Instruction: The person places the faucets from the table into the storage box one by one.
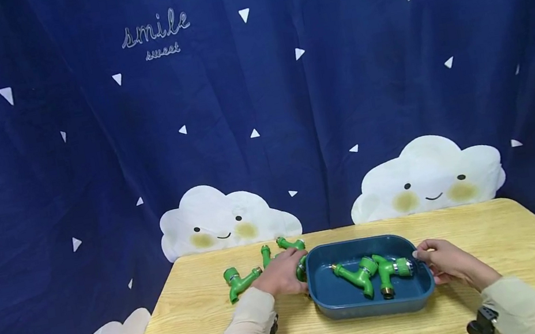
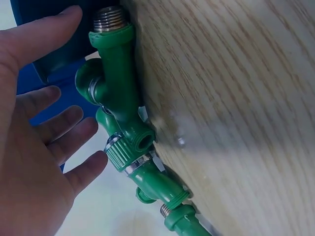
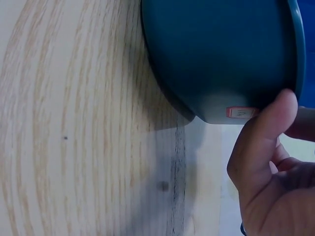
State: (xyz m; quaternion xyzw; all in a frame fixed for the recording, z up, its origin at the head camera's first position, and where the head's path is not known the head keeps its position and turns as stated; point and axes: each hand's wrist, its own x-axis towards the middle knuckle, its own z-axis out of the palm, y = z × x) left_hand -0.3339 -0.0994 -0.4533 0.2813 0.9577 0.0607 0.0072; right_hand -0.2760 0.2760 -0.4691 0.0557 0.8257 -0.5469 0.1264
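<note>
My right hand pinches the right-end rim of a dark blue plastic basin, its thumb on the rim in the right wrist view. Two green plastic taps lie inside the basin, one tap in the middle and another tap further right. At the basin's left end, my left hand is spread over more green taps on the table. Its fingers are apart and hold nothing in the left wrist view, beside a tap with a metal threaded end. The hand partly hides a tap close to the basin wall.
Left of the basin, a tap lies on the wooden table, with another tap and a further tap behind the left hand. A dark blue curtain with printed clouds hangs behind the table's far edge.
</note>
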